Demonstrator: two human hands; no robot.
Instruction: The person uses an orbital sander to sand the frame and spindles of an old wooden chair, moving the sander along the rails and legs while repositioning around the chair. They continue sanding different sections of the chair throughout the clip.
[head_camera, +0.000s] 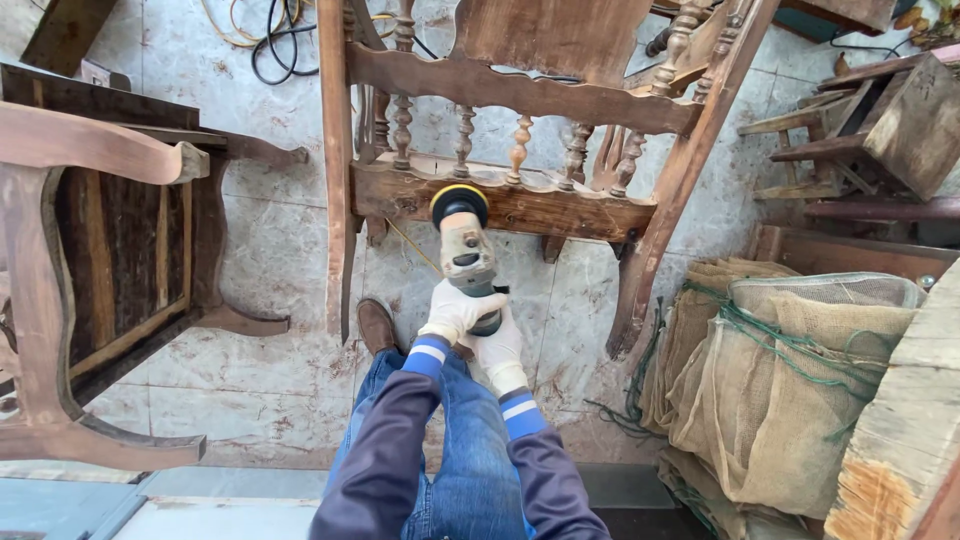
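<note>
Both my gloved hands grip a grey power sander with a round black and yellow pad. My left hand wraps the tool's body from the left. Behind it, my right hand holds the rear of the tool. The pad rests against the lower rail of a wooden chair back with turned spindles, which stands tilted on the floor in front of me. My brown shoe is by the chair's left post.
Another wooden chair frame lies at the left. Burlap sacks with green cord are stacked at the right, beside a rough plank. More wooden furniture parts sit at the upper right. Cables lie on the tiled floor behind.
</note>
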